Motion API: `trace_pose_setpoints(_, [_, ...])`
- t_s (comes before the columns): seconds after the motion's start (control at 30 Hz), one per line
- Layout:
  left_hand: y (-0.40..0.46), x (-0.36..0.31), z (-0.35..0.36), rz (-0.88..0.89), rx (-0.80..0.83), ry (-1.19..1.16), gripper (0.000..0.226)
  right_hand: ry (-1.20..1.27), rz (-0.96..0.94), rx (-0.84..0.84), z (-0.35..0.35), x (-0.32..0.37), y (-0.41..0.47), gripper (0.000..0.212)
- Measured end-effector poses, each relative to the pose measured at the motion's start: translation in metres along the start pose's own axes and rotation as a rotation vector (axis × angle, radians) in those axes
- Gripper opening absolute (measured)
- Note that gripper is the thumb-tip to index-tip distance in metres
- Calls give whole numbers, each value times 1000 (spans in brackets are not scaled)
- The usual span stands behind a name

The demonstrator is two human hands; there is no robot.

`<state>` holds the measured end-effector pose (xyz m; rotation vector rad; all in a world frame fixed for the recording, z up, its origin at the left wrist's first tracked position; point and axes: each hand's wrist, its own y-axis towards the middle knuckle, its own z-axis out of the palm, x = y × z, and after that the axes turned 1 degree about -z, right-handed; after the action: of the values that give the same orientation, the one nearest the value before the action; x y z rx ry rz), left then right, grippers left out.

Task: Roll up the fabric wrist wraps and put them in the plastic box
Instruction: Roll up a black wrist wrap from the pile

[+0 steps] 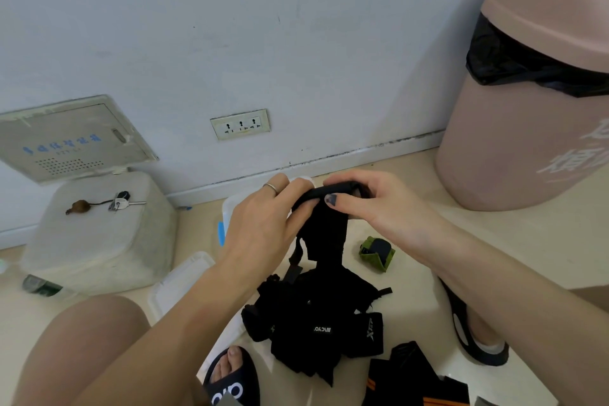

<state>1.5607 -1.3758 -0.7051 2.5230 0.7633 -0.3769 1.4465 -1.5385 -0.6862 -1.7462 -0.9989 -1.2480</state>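
My left hand (267,217) and my right hand (365,204) both pinch the top end of a black wrist wrap (324,231). It is held up in the middle of the view and its tail hangs down to the floor. Below it lies a pile of black wraps (316,326). A rolled green and black wrap (376,252) sits on the floor to the right. The clear plastic box (230,208) is mostly hidden behind my left hand. Its clear lid (179,280) lies on the floor to the left.
A white plastic stool (99,234) with keys (115,203) on it stands at the left by the wall. A tall pink bin (527,102) with a black liner stands at the right. My knees and slippered feet (230,379) frame the pile. Black and orange fabric (415,382) lies at the bottom.
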Motion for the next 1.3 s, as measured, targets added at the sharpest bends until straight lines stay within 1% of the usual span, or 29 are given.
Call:
trace_pose_setpoints(0.1, [-1,-1,-1,-72,34,-165,10,-98,-83,-3,2,1,1,16])
trace_pose_setpoints(0.17, [1,-1,-1,-111,56,-281,6,-183,-121,-8,2,1,2,18])
trace_pose_setpoints(0.23, [3,-1,-2,-127,74,-362,6,-234,-144,-16,1,0,3,18])
trace_pose_setpoints(0.3, [3,-4,-5,-141,91,-449,14,-255,-159,-21,1,0,3,21])
trace_pose_setpoints(0.4, [1,-11,-8,-235,149,-605,16,-310,-198,-36,-1,4,4,34])
trace_pose_setpoints(0.47, [2,-11,-6,-274,130,-737,11,-293,-194,-51,-2,7,4,41])
trace_pose_setpoints(0.53, [3,-10,-4,-279,102,-832,7,-170,-160,-25,-2,8,5,38])
trace_pose_setpoints(0.57, [4,-10,-4,-265,96,-853,6,-97,-140,-12,-2,8,5,34])
trace_pose_setpoints(0.63, [2,-12,-5,-236,95,-859,11,20,-92,0,-1,6,6,29])
trace_pose_setpoints(0.73, [0,-14,-6,-216,85,-849,17,109,-36,17,0,5,5,25])
trace_pose_setpoints(0.87, [2,-11,-4,-226,71,-838,20,158,-10,48,-3,7,6,12])
trace_pose_setpoints(1.0, [3,-7,-3,-234,104,-887,19,140,-44,18,-2,7,5,11])
trace_pose_setpoints(1.13, [5,-6,-4,-186,77,-863,19,117,-67,15,1,6,5,12])
trace_pose_setpoints(1.3, [4,-8,-3,-188,48,-866,24,138,5,75,3,8,3,11])
